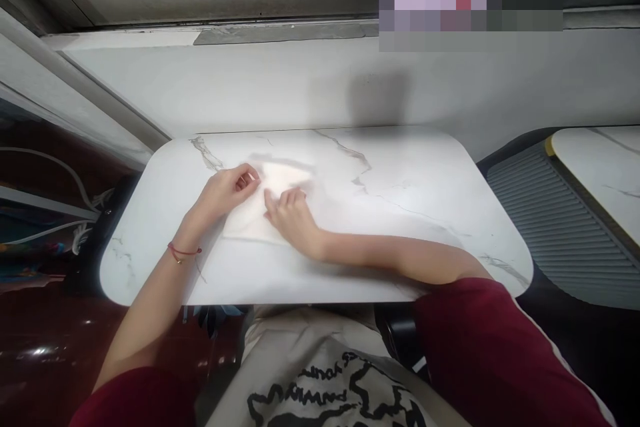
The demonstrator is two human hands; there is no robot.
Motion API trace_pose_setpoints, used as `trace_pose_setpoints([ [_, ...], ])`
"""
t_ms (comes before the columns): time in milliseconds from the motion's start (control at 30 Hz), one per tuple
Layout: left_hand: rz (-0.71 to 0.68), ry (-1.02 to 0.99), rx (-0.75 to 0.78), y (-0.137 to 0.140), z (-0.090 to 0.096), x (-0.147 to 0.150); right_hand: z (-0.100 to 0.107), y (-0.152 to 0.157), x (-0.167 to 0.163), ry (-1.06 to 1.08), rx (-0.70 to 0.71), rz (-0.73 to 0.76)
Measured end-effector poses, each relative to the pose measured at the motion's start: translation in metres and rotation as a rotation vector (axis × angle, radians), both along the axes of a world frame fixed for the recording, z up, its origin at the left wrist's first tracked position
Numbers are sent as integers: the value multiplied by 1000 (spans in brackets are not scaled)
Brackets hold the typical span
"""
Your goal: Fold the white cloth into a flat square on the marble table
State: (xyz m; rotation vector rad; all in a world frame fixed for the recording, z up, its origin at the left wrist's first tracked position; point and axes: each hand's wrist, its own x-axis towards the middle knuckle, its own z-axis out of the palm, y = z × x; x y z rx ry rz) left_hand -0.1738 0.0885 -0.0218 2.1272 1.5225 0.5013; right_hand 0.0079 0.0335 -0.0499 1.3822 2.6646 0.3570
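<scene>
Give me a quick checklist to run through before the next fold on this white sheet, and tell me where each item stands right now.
1. Sheet lies on the table: the white sheet rests on the marble table. Ok.
2. Left hand at the sheet's upper left part, fingers curled at its edge. Ok.
3. Right hand pressing flat on the sheet's middle. Ok.
4. Corners lined up: overexposed, white on white. Cannot tell.
5. Crease sharp: blurred near the upper part. Cannot tell.
6. Sheet fully on the table, away from the near rim. Ok.
</scene>
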Motion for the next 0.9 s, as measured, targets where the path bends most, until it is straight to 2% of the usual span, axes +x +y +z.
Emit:
trace_pose_setpoints([
  [100,-7,-11,88,3,-3,2,0,35,8,74,-28,-78],
  [233,-39,0,116,12,-14,1,-6,80,25,146,-39,-139],
  [400,-137,48,159,23,-28,-1,-19,110,38,183,-9,-129],
  [600,-124,97,173,20,-24,3,-19,109,40,228,-15,-83],
  [767,-84,163,258,20,-20,4,-2,86,35,189,-57,-90],
  [900,-98,127,253,15,-17,6,17,57,28,89,-148,-103],
])
